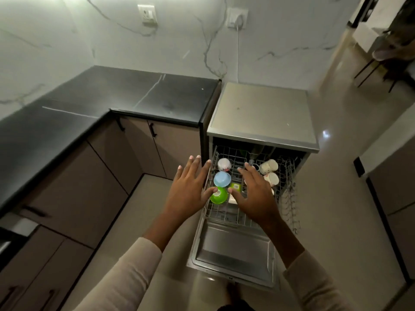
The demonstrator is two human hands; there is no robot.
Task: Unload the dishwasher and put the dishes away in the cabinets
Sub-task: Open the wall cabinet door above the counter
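The dishwasher (262, 113) stands at the right end of the counter (112, 97), its flat grey top matte. Its door (233, 250) lies dropped open, a shiny steel pan with raised rims, and the wire rack (224, 215) is pulled out over it. Three round bowls sit upside down along the rack's left edge: green bowl (219, 195) nearest, blue bowl (222, 178), then white bowl (224, 164). Pale mugs (269, 166) lie tipped at the right.

Both hands hover with fingers spread wide, holding nothing. The left hand (188, 187) is over the rack's left rim, thumb by the green bowl; I cannot tell if it touches. The right hand (256, 194) is over the middle.

The glossy black counter runs in an L above smooth taupe cabinets (89, 176). Pale floor (143, 198) lies open between them and the door.
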